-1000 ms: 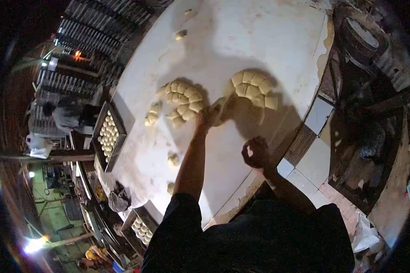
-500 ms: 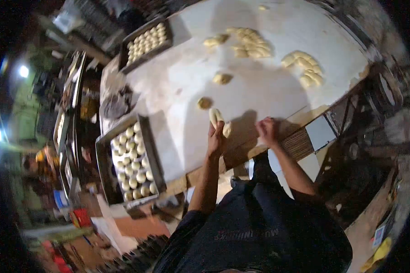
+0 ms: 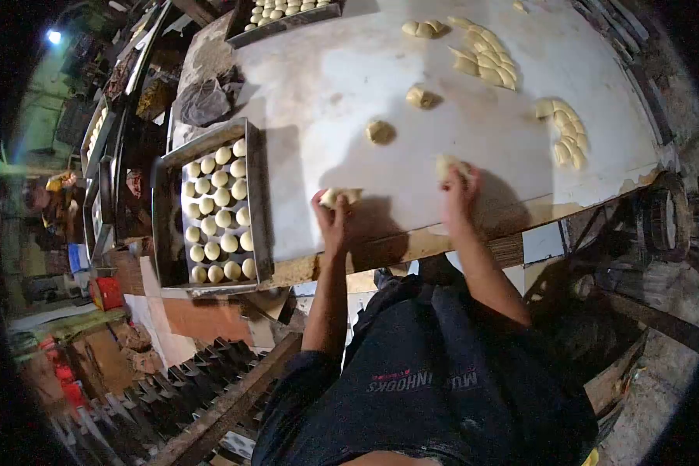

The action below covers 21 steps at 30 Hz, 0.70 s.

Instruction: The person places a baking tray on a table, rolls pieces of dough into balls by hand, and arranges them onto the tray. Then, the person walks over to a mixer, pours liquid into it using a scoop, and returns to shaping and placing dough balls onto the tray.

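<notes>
Near the front edge of the floured table (image 3: 311, 147), my left hand (image 3: 332, 221) grips a piece of dough (image 3: 343, 195) between thumb and fingers. Farther right, my right hand (image 3: 461, 194) is closed on another dough piece (image 3: 447, 164), partly hidden by the fingers. Two loose lumps lie beyond my hands: a dough lump (image 3: 380, 132) and a second dough lump (image 3: 421, 97). To the left, a metal tray (image 3: 261, 202) holds rows of round dough balls (image 3: 223, 196).
Cut dough pieces (image 3: 485, 54) lie clustered at the back, with another dough cluster (image 3: 565, 132) at right. A second tray (image 3: 283, 25) of balls stands at the far left, near a crumpled grey bag (image 3: 203, 102). A rack (image 3: 124, 147) stands beyond the table's left side.
My left hand has moved left toward the tray, still holding dough. Dough now shows in my right hand. The camera view has shifted, bringing the near tray more fully into sight.
</notes>
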{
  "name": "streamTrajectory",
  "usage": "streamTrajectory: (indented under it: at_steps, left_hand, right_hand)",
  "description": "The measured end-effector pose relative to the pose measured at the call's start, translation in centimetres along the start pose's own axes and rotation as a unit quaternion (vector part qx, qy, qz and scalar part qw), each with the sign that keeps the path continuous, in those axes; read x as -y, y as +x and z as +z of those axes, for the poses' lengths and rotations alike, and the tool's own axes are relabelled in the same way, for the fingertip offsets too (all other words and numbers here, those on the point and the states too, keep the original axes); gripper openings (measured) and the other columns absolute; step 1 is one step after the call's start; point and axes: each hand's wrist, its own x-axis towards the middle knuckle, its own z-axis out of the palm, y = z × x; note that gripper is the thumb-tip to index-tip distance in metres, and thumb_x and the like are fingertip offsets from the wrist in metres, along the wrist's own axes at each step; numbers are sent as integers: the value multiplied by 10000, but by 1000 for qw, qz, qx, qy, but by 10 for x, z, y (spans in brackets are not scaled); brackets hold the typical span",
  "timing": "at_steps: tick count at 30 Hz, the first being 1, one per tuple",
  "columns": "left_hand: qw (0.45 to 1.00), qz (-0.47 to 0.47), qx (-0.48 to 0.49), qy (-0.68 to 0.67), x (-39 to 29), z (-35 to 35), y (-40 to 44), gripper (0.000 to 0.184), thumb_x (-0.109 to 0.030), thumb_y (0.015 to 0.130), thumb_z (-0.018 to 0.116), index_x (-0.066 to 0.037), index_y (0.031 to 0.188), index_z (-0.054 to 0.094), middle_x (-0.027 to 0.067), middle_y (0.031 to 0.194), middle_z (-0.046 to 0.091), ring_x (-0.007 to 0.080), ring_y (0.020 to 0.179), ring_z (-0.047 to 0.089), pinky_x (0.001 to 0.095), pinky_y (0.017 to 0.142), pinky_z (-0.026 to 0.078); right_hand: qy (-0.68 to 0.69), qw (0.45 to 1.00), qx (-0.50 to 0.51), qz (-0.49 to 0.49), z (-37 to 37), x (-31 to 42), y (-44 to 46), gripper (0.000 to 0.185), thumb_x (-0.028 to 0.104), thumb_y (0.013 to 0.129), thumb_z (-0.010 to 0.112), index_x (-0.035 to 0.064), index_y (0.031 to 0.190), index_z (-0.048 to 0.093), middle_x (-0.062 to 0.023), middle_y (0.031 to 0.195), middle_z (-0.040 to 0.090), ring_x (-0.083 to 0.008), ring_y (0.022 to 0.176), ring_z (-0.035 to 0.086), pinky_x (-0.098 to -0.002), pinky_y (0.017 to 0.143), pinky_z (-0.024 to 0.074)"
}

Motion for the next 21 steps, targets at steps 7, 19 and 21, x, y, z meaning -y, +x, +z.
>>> streamTrajectory:
  at_steps: [7,19,21]
  left_hand:
    - [596,308,151,726,64,-90,17,628,-160,624,771,-76,1198,532,205,1218,438,403,1177,371,566,1033,266]
    - [821,211,168,503,-7,63,-33,356,-169,706,679,-69,1033,581,142,1019,542,358,977,482,478,857,401]
    - [696,47,303,650,6,7,-22,382,-211,667,713,-69,996,580,125,1002,552,360,957,488,478,857,391]
  right_hand:
    - [-607,662,285,-335,-138,96,87,256,250,822,602,36,889,479,-137,910,470,-291,857,458,-440,743,376]
    - [-493,591,499,-399,-69,126,77,103,126,704,602,55,740,536,-128,848,552,-316,905,537,-484,743,466]
    - [-462,614,476,-427,-98,98,114,102,98,695,604,48,745,530,-132,837,536,-323,883,525,-503,801,442]
